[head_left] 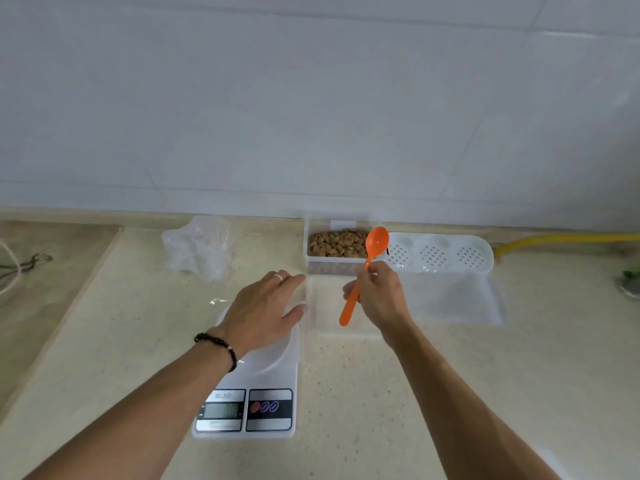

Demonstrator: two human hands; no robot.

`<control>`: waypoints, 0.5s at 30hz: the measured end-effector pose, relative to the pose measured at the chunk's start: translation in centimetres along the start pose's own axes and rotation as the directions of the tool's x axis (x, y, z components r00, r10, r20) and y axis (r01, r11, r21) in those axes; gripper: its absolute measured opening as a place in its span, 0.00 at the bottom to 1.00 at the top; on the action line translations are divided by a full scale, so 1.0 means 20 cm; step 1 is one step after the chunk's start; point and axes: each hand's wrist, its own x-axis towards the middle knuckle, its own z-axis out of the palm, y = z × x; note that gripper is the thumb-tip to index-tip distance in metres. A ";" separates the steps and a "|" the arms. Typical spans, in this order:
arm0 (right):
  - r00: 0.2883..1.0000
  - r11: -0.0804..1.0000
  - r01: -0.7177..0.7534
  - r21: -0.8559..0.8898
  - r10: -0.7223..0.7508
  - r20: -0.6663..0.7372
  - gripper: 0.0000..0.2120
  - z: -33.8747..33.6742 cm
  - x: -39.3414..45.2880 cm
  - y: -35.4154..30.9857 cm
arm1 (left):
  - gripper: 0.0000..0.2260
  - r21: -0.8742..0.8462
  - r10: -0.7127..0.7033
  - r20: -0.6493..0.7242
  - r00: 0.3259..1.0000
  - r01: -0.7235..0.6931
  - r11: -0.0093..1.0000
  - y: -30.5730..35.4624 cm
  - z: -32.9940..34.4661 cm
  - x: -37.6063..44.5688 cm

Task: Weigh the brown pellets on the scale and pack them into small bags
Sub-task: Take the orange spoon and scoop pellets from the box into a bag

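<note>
Brown pellets point(337, 244) fill a clear plastic box point(341, 266) at the back of the counter by the wall. My right hand point(379, 296) grips the handle of an orange spoon point(367, 268), whose empty bowl hovers over the box's right end. A white digital scale point(256, 400) lies in front of me. My left hand point(263, 311) rests flat with straight fingers over the scale's platform, apparently on a clear small bag that is hard to make out. A crumpled heap of clear bags point(199, 249) lies at the back left.
A clear lid or tray point(453, 299) lies right of my right hand, with a white perforated insert point(438, 254) behind it. A yellow hose point(561, 240) runs along the wall at the right. A darker counter section with a cord point(17, 268) is at the far left.
</note>
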 end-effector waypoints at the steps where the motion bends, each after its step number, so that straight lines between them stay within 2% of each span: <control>1: 1.000 1.000 -0.006 -0.029 0.006 0.011 0.08 0.02 -0.02 0.04 | 0.27 0.013 -0.022 0.056 0.998 0.022 1.000 -0.06 0.01 -0.03; 4: 0.997 0.995 -0.080 -0.053 0.079 -0.023 0.06 0.11 -0.06 0.16 | 0.37 0.027 -0.045 0.208 0.977 0.041 0.999 -0.17 0.04 -0.09; 6: 0.989 0.989 -0.140 -0.057 0.137 -0.049 0.05 0.17 -0.08 0.24 | 0.44 0.029 -0.049 0.254 0.966 0.044 0.999 -0.20 0.07 -0.11; 11: 0.959 0.960 -0.270 -0.067 0.274 0.064 0.11 0.30 -0.14 0.29 | 0.56 0.051 -0.055 0.375 0.925 0.038 0.998 -0.19 0.12 -0.11; 14: 0.938 0.948 -0.317 -0.002 0.314 0.146 0.03 0.33 -0.16 0.27 | 0.58 0.051 -0.042 0.395 0.918 0.024 0.998 -0.17 0.14 -0.09; 15: 0.936 0.947 -0.319 0.027 0.310 0.167 0.03 0.33 -0.15 0.26 | 0.59 0.054 -0.035 0.399 0.916 0.015 0.998 -0.16 0.14 -0.08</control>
